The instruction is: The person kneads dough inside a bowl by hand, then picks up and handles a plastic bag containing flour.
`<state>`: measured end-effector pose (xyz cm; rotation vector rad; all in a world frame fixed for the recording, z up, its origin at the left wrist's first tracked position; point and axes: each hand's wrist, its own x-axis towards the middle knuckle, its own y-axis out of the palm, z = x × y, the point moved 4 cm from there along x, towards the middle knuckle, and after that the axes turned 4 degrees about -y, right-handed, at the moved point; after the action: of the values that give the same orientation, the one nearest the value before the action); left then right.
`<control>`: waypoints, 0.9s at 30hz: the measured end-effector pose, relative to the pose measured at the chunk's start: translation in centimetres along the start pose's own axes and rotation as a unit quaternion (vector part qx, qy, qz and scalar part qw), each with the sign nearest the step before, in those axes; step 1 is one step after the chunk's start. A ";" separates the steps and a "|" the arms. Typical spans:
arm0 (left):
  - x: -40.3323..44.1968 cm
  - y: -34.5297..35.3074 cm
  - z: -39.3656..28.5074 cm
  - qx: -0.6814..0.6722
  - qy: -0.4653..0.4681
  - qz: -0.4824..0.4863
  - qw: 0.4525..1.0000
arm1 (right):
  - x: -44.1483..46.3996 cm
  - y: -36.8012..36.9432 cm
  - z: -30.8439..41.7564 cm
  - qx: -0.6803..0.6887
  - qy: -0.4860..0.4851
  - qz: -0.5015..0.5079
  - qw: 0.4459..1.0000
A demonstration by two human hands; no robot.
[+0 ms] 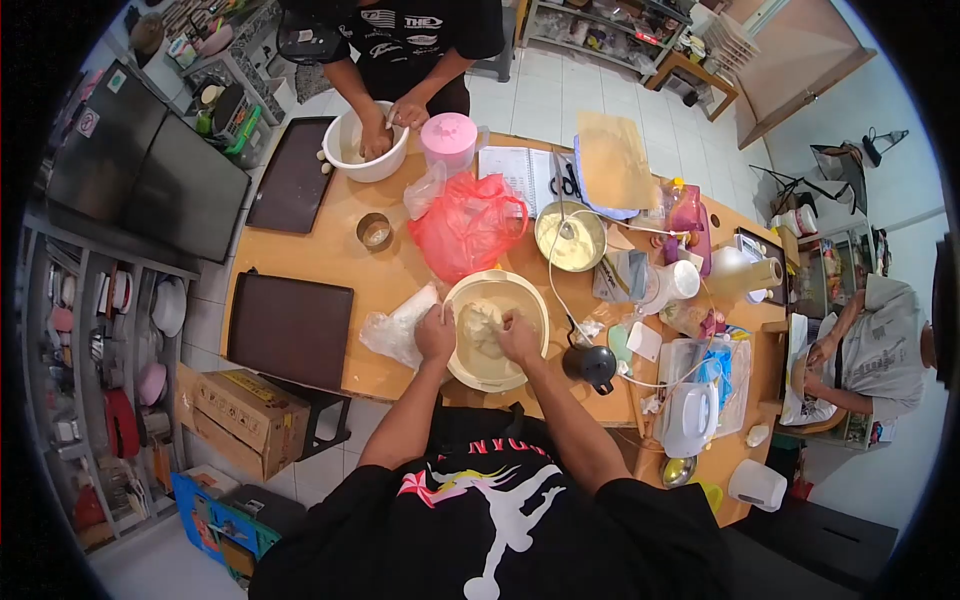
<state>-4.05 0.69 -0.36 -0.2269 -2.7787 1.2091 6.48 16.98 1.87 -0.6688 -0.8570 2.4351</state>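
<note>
A cream-coloured bowl point(538, 305) stands at the table edge in front of me, with a lump of pale dough point(484, 322) inside. My left hand point(435, 336) is closed at the bowl's left rim, its thumb along the inner side. Over the right part of the bowl, my right hand point(519, 338) is closed with its fingertips pinched on the edge of the dough. A clear plastic bag of white powder point(397, 325) lies against the bowl's left side, next to my left hand. Just beyond the bowl sits a red plastic bag point(463, 228).
Across the table, another person's hands point(378, 138) work in a white bowl point(350, 165). Dark trays point(290, 330) lie at left. A metal bowl with a creamy mixture point(570, 238), a cabled black pot point(589, 366) and a white pitcher point(690, 418) stand at right. Another person sits far right.
</note>
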 end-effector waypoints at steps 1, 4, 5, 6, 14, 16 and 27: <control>-0.1 -0.3 0.0 0.014 0.001 0.004 1.000 | -0.9 -0.3 0.7 -0.015 -0.041 -0.002 0.999; -0.4 -0.6 -0.5 0.016 0.005 0.006 1.000 | -2.0 0.2 1.5 -0.051 -0.147 0.089 0.984; -0.5 -0.6 -0.6 0.010 0.006 0.006 1.000 | -2.2 0.2 1.7 -0.034 -0.172 0.101 0.979; -0.6 -0.7 -0.8 0.006 0.010 0.003 1.000 | -2.2 0.4 1.6 -0.030 -0.173 0.120 0.977; -0.6 -0.7 -1.0 0.004 -0.010 0.010 1.000 | -2.8 5.9 2.8 -0.199 -0.222 0.174 0.939; -0.4 -0.5 -0.7 0.001 -0.012 0.019 1.000 | -2.9 7.4 3.5 -0.199 -0.200 0.146 0.948; -0.7 0.0 0.3 -0.062 -0.022 0.058 0.996 | -1.0 6.8 0.2 0.140 0.034 0.354 0.924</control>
<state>-3.41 0.33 -0.59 -0.3818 -2.9191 1.0775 5.28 11.59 -2.27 -1.0817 -0.2281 3.0528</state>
